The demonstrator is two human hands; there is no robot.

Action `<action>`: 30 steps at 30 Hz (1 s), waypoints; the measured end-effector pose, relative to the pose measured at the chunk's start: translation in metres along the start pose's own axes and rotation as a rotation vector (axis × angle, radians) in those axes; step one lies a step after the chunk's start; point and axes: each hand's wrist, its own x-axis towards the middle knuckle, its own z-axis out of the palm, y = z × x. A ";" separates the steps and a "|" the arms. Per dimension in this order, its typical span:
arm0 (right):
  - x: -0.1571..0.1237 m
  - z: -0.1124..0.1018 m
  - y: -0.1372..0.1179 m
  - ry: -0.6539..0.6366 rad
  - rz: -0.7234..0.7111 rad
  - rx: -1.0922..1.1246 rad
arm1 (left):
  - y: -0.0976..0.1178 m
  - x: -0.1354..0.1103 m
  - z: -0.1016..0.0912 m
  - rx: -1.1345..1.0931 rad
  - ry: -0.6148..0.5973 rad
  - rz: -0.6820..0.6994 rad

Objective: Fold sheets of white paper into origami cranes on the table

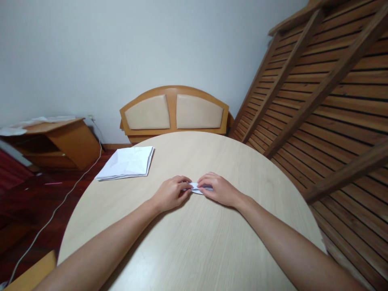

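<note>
A small folded piece of white paper (196, 190) lies at the middle of the round table (194, 242), mostly covered by my fingers. My left hand (175, 191) grips its left end, with fingers and thumb curled in around it. At the right end, my right hand (218, 188) pinches the paper between thumb and fingers. Only a short strip shows between the two hands, with a fold along it. The paper's ends are hidden under my fingers.
On the table's far left rests a stack of creased white paper sheets (129, 161). Beyond the table stands a padded headboard (172, 109) against the wall. Leaning slatted wood (321, 105) rises at the right. A low cabinet (69, 139) and a white cable (65, 196) are at the left.
</note>
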 end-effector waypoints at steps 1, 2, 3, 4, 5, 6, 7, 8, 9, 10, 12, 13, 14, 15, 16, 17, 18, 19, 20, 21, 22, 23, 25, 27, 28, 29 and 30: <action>0.000 0.000 0.000 -0.001 0.001 0.000 | 0.000 0.000 0.000 -0.003 0.002 -0.006; 0.000 0.000 0.000 -0.003 0.007 0.000 | 0.001 0.000 0.000 -0.007 0.005 -0.013; 0.000 0.000 -0.001 -0.005 0.017 0.001 | 0.001 0.000 0.000 -0.011 0.007 -0.019; 0.000 0.000 -0.002 -0.005 0.029 0.004 | 0.001 0.001 -0.001 -0.015 0.007 -0.026; 0.000 0.000 -0.002 -0.005 0.043 0.012 | 0.002 0.001 0.000 -0.018 0.008 -0.033; 0.000 0.000 -0.003 -0.003 0.057 0.024 | 0.002 0.001 0.000 -0.020 0.011 -0.043; 0.000 0.000 -0.004 0.001 0.068 0.041 | 0.002 0.001 0.000 -0.021 0.016 -0.053; 0.000 0.001 -0.005 0.005 0.077 0.057 | 0.003 0.001 0.000 -0.020 0.020 -0.061; 0.000 0.001 -0.006 0.007 0.083 0.071 | 0.003 0.001 0.000 -0.015 0.024 -0.063; 0.001 0.002 -0.008 0.008 0.086 0.081 | 0.004 0.001 0.000 -0.006 0.023 -0.058; 0.001 0.004 -0.010 0.004 0.086 0.086 | 0.005 0.001 0.001 0.022 0.010 -0.025; 0.001 0.004 -0.010 -0.002 0.084 0.084 | 0.006 0.001 0.002 0.037 0.003 -0.003; 0.001 0.005 -0.011 -0.009 0.079 0.082 | 0.006 0.002 0.002 0.051 -0.003 0.017; 0.001 0.005 -0.011 -0.015 0.074 0.078 | 0.006 0.002 0.002 0.061 -0.006 0.030; 0.001 0.005 -0.011 -0.021 0.071 0.071 | 0.006 0.002 0.003 0.067 -0.007 0.036; 0.000 0.005 -0.010 -0.029 0.070 0.063 | 0.006 0.003 0.003 0.070 -0.008 0.036; 0.000 0.004 -0.009 -0.038 0.071 0.054 | 0.006 0.003 0.003 0.072 -0.009 0.031; 0.000 0.004 -0.009 -0.045 0.075 0.048 | 0.006 0.003 0.003 0.075 -0.010 0.021; 0.000 0.003 -0.008 -0.051 0.082 0.046 | 0.006 0.003 0.002 0.078 -0.011 0.010; 0.000 0.002 -0.008 -0.053 0.092 0.047 | 0.007 0.003 0.002 0.082 -0.012 0.001; 0.000 0.002 -0.008 -0.054 0.102 0.048 | 0.007 0.003 0.002 0.088 -0.014 -0.003; 0.001 0.001 -0.008 -0.052 0.109 0.046 | 0.008 0.003 0.002 0.092 -0.014 0.000; 0.001 0.001 -0.010 -0.047 0.108 0.033 | 0.008 0.002 0.002 0.099 -0.015 0.021; 0.002 0.002 -0.012 -0.042 0.098 0.016 | 0.007 0.002 0.003 0.102 -0.017 0.042; 0.002 0.002 -0.012 -0.038 0.097 0.010 | 0.007 0.002 0.004 0.106 -0.021 0.046; 0.002 0.003 -0.013 -0.037 0.099 0.006 | 0.007 0.003 0.004 0.110 -0.025 0.047; 0.001 0.003 -0.014 -0.038 0.104 0.005 | 0.006 0.003 0.004 0.115 -0.027 0.046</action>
